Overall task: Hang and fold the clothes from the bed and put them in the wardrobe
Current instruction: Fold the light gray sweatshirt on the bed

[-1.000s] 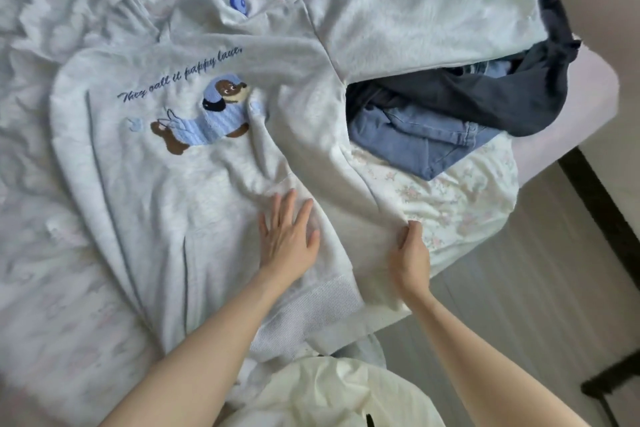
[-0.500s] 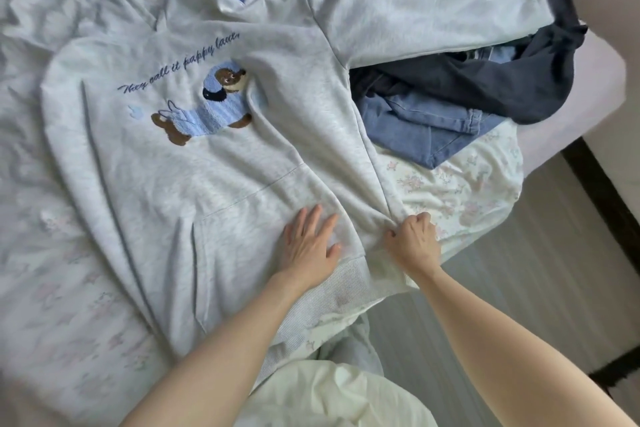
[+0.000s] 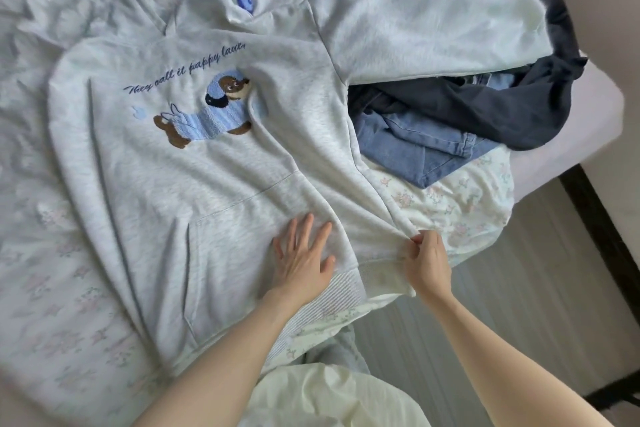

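Note:
A light grey hoodie (image 3: 180, 184) with an embroidered dog and blue script lies face up across the bed. Its right sleeve (image 3: 426, 35) stretches over a pile of other clothes. My left hand (image 3: 301, 260) lies flat, fingers spread, on the front pocket near the ribbed hem. My right hand (image 3: 427, 263) pinches the hoodie's lower right corner at the side seam, with the cloth drawn taut between hand and chest. A diagonal crease runs from the dog down to that corner.
A dark navy garment (image 3: 502, 104) and blue jeans (image 3: 415, 149) are heaped at the bed's right side. The floral bedsheet (image 3: 52, 305) is rumpled. The bed's edge (image 3: 554, 163) drops to a pale wooden floor (image 3: 519, 305). A cream garment (image 3: 329, 395) is on my body below.
The hoodie's lower right side has been pulled outward and flattened. My left hand slid down toward the hem. My right hand shifted from pressing the edge to pinching the corner.

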